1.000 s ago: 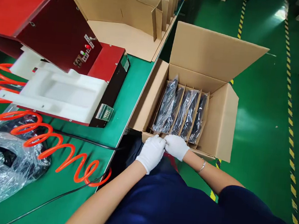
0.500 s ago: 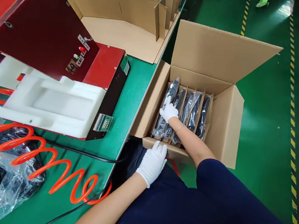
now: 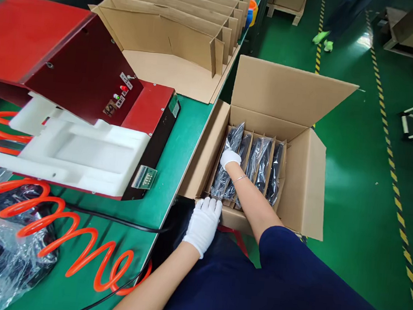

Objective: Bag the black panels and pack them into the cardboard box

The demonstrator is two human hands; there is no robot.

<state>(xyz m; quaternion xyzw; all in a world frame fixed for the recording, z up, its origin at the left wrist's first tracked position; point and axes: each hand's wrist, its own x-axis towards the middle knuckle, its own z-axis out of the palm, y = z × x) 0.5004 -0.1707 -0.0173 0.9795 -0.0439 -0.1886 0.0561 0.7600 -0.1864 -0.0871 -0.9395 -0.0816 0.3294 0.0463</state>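
Step in hand: packed goods are being settled in the open carton [image 3: 301,181], centre right of the frame; by the look of it, the leftmost bagged item [image 3: 227,169] is being seated between the cardboard dividers [image 3: 247,154].
Right hand [image 3: 229,158]: gloved in white, curled down onto the top of that leftmost bagged item inside the carton; whether it is gripped or only pressed cannot be told.
Left hand [image 3: 204,220]: gloved, fingers spread flat and laid over the carton's near edge, lower centre, nothing held.
Bagged items: several black pieces in clear plastic are stood side by side in the slots, left half of the carton; the right part is seen bare.
Surroundings: a red machine [image 3: 80,60] with a white tray [image 3: 78,155] is set at the left, an orange coiled hose [image 3: 56,228] at lower left, folded cardboard inserts [image 3: 174,30] at the top.
Next move, as judged: a steady downward push is called for, with the carton kept braced.
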